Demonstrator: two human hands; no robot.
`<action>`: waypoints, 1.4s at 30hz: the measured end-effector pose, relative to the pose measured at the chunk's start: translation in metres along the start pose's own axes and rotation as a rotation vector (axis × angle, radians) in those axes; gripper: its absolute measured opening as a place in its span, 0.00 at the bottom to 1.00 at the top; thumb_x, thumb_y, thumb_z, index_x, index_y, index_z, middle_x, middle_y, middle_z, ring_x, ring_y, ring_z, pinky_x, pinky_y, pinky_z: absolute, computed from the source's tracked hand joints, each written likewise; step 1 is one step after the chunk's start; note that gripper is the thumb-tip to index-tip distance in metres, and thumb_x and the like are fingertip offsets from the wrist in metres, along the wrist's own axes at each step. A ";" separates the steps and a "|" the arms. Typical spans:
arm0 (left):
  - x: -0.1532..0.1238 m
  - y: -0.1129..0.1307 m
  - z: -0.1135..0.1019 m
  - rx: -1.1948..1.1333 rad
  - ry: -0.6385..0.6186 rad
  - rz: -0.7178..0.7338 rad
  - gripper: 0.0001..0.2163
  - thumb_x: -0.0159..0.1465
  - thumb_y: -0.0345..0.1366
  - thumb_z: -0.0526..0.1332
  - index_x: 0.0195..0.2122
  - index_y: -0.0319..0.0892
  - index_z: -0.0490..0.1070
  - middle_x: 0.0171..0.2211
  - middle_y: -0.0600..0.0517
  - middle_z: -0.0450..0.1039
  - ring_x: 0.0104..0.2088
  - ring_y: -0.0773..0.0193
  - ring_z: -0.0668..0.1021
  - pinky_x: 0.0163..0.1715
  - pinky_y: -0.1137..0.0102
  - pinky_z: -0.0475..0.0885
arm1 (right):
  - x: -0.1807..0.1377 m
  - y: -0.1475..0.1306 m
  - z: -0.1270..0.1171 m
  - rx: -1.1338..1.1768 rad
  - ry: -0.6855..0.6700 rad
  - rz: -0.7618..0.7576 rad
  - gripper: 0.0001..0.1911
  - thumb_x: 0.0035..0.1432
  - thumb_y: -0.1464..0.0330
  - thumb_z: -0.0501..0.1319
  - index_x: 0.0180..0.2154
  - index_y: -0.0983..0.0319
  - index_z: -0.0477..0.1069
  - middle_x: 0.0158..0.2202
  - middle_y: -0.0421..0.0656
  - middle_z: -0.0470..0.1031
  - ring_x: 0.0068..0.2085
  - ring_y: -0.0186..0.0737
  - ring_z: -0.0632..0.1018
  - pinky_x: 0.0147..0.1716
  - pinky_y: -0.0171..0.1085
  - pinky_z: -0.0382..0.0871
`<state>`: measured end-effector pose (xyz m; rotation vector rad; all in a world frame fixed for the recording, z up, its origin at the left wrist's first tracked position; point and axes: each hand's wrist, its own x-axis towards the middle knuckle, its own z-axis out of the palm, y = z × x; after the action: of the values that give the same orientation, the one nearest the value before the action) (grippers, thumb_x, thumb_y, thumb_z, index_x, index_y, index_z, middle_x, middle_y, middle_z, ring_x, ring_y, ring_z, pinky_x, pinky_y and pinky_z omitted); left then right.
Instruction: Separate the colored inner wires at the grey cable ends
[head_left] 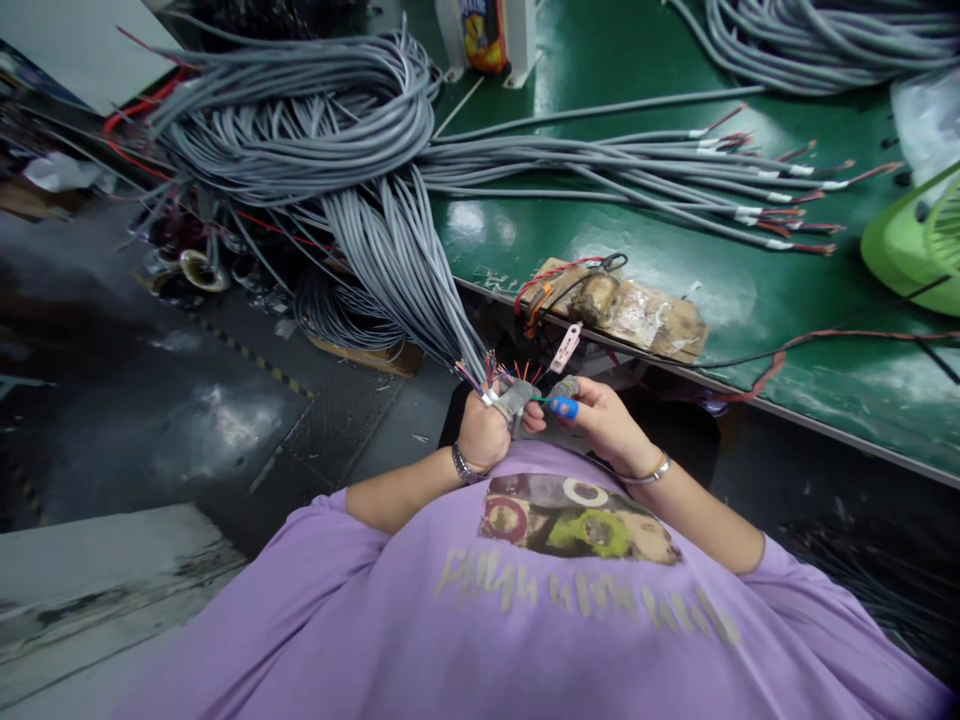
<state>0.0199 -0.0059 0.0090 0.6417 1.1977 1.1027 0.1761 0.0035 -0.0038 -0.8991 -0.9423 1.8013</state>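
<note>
While the two hands meet at the middle of the dial, the left hand point(484, 435) is closed around one bundle of grey cables point(405, 245), whose ends stick up from its fist. These cables are too many to count, and their wires point(491, 368) fan out in several colours. At three o'clock of that fist, the right hand point(609, 428) pinches one green wire point(546, 399) running across from the left fingers. It wears one blue cover point(564, 407) on the thumb and one grey cover on a finger; at least one grey cover is on the left hand. Each wrist has one band: a watch point(465, 465) on the left, a bracelet point(651, 472) on the right.

From the hands, the bundle rises towards eleven o'clock, where one big coil point(300, 130) lies on the green bench point(600, 60). A second coil point(840, 45) sits between one and two o'clock. Roughly ten stripped cable ends point(787, 190) lie spread at two o'clock. Near the bench edge, also at two, is one wooden block point(675, 330); one pink tag point(566, 348) is closer, at one. Between two and three stands one green fan point(922, 240), and at twelve, one packet point(482, 38).
</note>
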 end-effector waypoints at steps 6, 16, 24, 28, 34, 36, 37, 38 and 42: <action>-0.006 0.007 0.001 0.022 -0.053 -0.009 0.22 0.46 0.53 0.73 0.27 0.40 0.69 0.18 0.54 0.74 0.15 0.68 0.75 0.17 0.73 0.73 | 0.018 0.000 -0.014 0.259 0.129 0.076 0.21 0.45 0.52 0.72 0.28 0.61 0.72 0.23 0.37 0.68 0.22 0.28 0.62 0.22 0.32 0.63; 0.016 0.019 -0.005 0.066 -0.367 -0.128 0.23 0.44 0.53 0.73 0.25 0.41 0.67 0.14 0.55 0.70 0.11 0.70 0.68 0.10 0.75 0.62 | 0.040 -0.002 -0.005 -0.009 0.284 -0.189 0.27 0.46 0.44 0.69 0.25 0.61 0.69 0.18 0.34 0.61 0.20 0.28 0.58 0.19 0.33 0.51; 0.023 0.022 0.001 0.041 -0.429 -0.166 0.22 0.45 0.53 0.72 0.26 0.41 0.68 0.13 0.55 0.69 0.10 0.70 0.67 0.10 0.75 0.61 | 0.049 -0.005 0.003 0.231 0.172 -0.002 0.33 0.45 0.36 0.64 0.27 0.61 0.70 0.22 0.37 0.67 0.22 0.30 0.63 0.22 0.33 0.60; 0.027 0.017 0.000 0.068 -0.431 -0.188 0.21 0.45 0.52 0.72 0.26 0.40 0.69 0.14 0.55 0.69 0.11 0.69 0.68 0.10 0.75 0.61 | 0.049 -0.008 0.005 0.298 0.172 0.048 0.31 0.45 0.37 0.65 0.27 0.60 0.69 0.21 0.37 0.67 0.24 0.32 0.67 0.25 0.34 0.65; 0.029 0.011 -0.002 0.096 -0.439 -0.205 0.21 0.45 0.51 0.72 0.24 0.40 0.68 0.14 0.55 0.69 0.11 0.70 0.68 0.11 0.76 0.62 | 0.049 -0.006 0.004 0.342 0.171 0.041 0.30 0.44 0.40 0.68 0.29 0.60 0.70 0.22 0.39 0.71 0.25 0.34 0.70 0.27 0.35 0.67; 0.028 0.011 -0.003 0.093 -0.431 -0.200 0.21 0.45 0.52 0.72 0.25 0.40 0.68 0.14 0.55 0.69 0.10 0.70 0.68 0.10 0.76 0.62 | 0.049 -0.004 0.002 0.357 0.138 0.037 0.30 0.45 0.39 0.67 0.30 0.60 0.71 0.23 0.38 0.70 0.25 0.33 0.69 0.27 0.35 0.67; 0.027 0.012 -0.004 0.090 -0.424 -0.197 0.22 0.45 0.52 0.72 0.25 0.40 0.68 0.13 0.55 0.69 0.10 0.70 0.68 0.10 0.76 0.62 | 0.048 -0.003 0.001 0.361 0.116 0.039 0.31 0.45 0.38 0.65 0.31 0.60 0.72 0.23 0.38 0.71 0.25 0.33 0.69 0.26 0.35 0.67; 0.025 0.012 -0.004 0.088 -0.419 -0.195 0.22 0.45 0.53 0.72 0.26 0.39 0.68 0.13 0.55 0.69 0.10 0.70 0.68 0.10 0.75 0.62 | 0.048 -0.002 0.000 0.363 0.096 0.039 0.32 0.47 0.37 0.63 0.32 0.60 0.73 0.24 0.38 0.71 0.25 0.32 0.69 0.26 0.34 0.67; 0.015 0.012 -0.007 0.078 -0.388 -0.151 0.22 0.45 0.52 0.74 0.25 0.39 0.68 0.14 0.54 0.70 0.11 0.69 0.70 0.11 0.75 0.64 | 0.045 -0.002 -0.004 0.377 0.052 0.039 0.33 0.52 0.36 0.57 0.32 0.59 0.73 0.26 0.39 0.73 0.25 0.32 0.70 0.26 0.33 0.66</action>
<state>0.0088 0.0110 0.0117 0.7724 0.9381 0.7645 0.1649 0.0463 -0.0119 -0.7232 -0.5281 1.8956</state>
